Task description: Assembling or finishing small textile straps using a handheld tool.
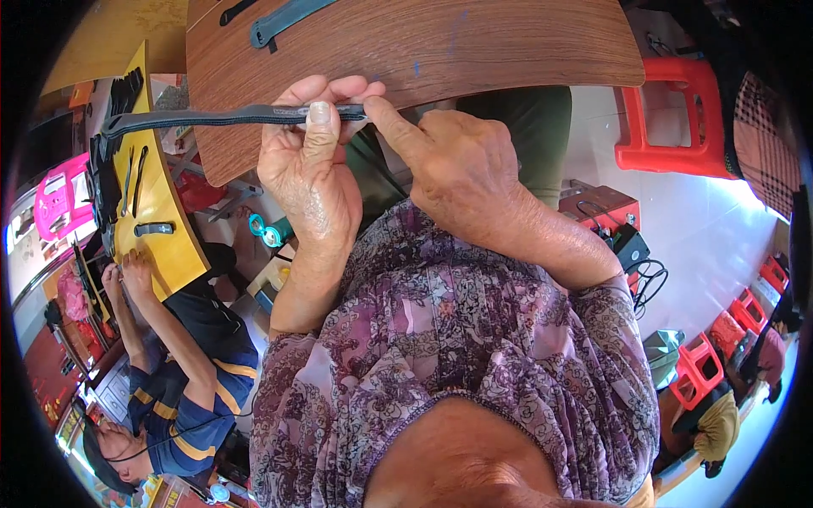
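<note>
A long dark grey strap (212,117), padded and stitched along its edge, stretches leftward from my hands over the near edge of the brown table. My left hand (312,165) grips it close to its right end, thumb on top and fingers behind. Against that right end presses the index fingertip of my right hand (461,161); its other fingers are curled in and its thumb is hidden. On the table beyond lie a blue-grey strap (292,20) with a rounded end and part of a black strap (236,11).
The brown wood-grain table (508,51) lies before me. To the left, a co-worker (182,406) handles something at a yellow table (174,241) holding several black straps. A red stool (673,157) stands right, near a red box (605,207) and black cable (648,284).
</note>
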### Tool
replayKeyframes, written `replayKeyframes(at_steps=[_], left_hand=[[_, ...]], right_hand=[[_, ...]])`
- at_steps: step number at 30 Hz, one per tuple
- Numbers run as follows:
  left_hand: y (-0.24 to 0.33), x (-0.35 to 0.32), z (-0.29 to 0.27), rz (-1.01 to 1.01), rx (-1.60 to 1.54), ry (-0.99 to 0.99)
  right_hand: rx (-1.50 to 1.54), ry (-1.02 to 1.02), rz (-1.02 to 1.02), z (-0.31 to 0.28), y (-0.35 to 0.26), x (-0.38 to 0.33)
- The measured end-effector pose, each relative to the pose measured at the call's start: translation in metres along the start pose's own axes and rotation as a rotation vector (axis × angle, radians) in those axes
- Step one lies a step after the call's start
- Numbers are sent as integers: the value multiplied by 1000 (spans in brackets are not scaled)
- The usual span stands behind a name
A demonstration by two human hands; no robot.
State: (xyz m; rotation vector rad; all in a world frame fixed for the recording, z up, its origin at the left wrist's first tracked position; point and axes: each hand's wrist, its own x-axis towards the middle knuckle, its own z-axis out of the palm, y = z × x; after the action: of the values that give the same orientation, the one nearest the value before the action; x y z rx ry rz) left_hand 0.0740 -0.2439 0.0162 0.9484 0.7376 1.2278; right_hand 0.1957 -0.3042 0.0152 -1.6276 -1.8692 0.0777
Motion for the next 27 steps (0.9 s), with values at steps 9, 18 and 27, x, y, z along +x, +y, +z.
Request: replayKeyframes(at_steps=[9, 18, 27], left_hand=[[3, 3, 2, 38, 22, 20], [5, 7, -1, -68, -77, -4], [9, 6, -2, -208, -54, 12]], right_hand=[[1, 25, -7, 6, -5, 2], [68, 72, 16, 9, 3, 5], [95, 57, 16, 13, 5, 2]])
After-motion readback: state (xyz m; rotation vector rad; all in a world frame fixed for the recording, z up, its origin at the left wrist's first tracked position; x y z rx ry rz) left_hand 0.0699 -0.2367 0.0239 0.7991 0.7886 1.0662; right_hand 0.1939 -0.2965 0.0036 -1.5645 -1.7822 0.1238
